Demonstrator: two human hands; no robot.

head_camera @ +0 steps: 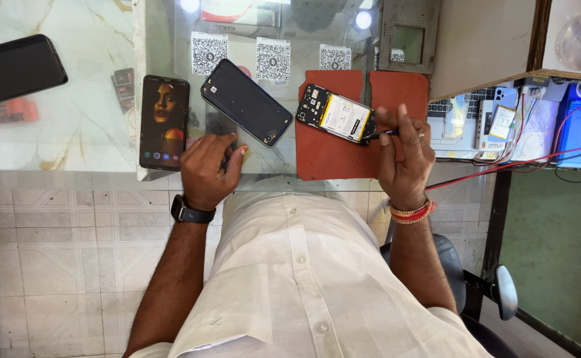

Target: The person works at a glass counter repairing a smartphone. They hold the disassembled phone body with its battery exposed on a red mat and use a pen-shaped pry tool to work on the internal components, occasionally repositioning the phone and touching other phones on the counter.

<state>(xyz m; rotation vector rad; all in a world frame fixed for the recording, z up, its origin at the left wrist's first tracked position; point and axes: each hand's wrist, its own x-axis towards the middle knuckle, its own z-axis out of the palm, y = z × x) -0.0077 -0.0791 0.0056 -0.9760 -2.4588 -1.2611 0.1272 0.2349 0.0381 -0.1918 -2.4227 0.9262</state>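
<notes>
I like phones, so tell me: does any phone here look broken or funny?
Yes. The opened phone on the red mat has no back, so its battery and circuit board show. The right hand holds a thin tool at its edge. A dark back cover lies askew nearby.

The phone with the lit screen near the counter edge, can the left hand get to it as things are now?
Probably yes. The left hand rests on the glass counter right beside the lit phone, with nothing lying between them.
</notes>
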